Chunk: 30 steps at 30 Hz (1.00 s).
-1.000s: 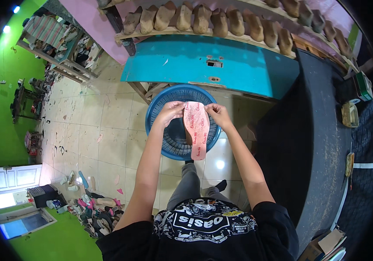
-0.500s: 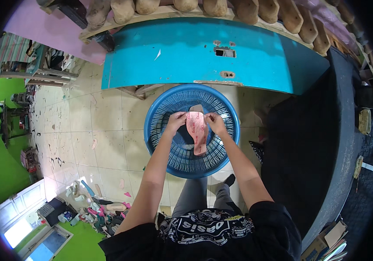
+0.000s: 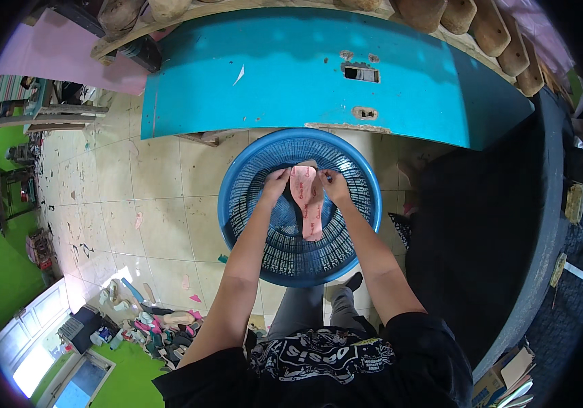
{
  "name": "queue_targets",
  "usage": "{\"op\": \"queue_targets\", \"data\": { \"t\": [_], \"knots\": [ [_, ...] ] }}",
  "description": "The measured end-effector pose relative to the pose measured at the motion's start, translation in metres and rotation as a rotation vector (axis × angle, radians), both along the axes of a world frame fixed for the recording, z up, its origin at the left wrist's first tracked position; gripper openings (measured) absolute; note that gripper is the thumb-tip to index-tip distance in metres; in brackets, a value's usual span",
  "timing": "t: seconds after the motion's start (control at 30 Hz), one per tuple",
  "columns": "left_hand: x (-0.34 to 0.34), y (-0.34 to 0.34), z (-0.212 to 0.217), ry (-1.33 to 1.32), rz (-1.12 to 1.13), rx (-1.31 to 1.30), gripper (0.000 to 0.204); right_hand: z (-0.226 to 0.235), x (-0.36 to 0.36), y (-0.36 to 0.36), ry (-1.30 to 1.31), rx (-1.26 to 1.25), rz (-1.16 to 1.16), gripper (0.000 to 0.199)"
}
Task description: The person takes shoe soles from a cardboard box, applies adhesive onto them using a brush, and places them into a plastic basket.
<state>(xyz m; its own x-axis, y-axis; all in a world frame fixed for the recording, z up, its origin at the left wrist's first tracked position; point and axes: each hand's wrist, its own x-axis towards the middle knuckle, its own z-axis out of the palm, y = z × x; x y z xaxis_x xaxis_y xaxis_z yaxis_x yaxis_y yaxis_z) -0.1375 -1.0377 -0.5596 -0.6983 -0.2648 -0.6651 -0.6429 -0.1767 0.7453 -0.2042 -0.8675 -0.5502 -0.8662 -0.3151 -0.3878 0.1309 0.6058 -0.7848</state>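
Lower than a second ago, the pink insole (image 3: 308,204) is now down inside the blue basket (image 3: 234,204). Left hand (image 3: 277,186) and right hand (image 3: 334,188) flank its broad end, fingers narrow at the edges; whether they grip, I cannot tell. Lowering looks nearly finished, hands not yet withdrawn.

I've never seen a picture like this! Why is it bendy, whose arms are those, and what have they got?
There's no robot: those arms belong to a person wearing a camera on their head. It looks down through a very wide lens, so straight edges bend. The left hand pinches a pink, sole-shaped piece near its top. The right hand is at the other side; its grip is too small to make out. Around them you see a round blue basket on the tiled floor.
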Motion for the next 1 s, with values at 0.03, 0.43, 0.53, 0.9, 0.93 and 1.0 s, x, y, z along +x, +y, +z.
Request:
{"op": "queue_targets", "data": {
  "t": [0.03, 0.43, 0.53, 0.9, 0.93, 1.0],
  "knots": [
    [-0.006, 0.005, -0.003, 0.004, -0.012, 0.011, 0.035, -0.008, -0.003, 0.008, 0.103, 0.028, 0.0, 0.025],
    [0.01, 0.008, -0.016, -0.134, -0.045, -0.244, 0.048, -0.01, 0.024, 0.021, 0.076, 0.029, 0.001, 0.028],
    [0.027, 0.005, 0.006, 0.056, -0.134, -0.362, 0.038, -0.005, 0.039, 0.022, 0.044, -0.078, -0.063, 0.022],
    [0.056, 0.091, 0.138, 0.485, -0.753, -1.06, 0.023, 0.091, 0.083, 0.091, -0.129, -0.3, -0.234, 0.017],
    [0.056, 0.103, 0.146, 0.512, -0.783, -1.063, 0.023, 0.101, 0.085, 0.103, -0.109, -0.303, -0.255, 0.017],
    [0.049, 0.129, 0.175, 0.555, -0.856, -1.066, 0.024, 0.136, 0.088, 0.127, -0.031, -0.292, -0.271, 0.016]
  ]
}}
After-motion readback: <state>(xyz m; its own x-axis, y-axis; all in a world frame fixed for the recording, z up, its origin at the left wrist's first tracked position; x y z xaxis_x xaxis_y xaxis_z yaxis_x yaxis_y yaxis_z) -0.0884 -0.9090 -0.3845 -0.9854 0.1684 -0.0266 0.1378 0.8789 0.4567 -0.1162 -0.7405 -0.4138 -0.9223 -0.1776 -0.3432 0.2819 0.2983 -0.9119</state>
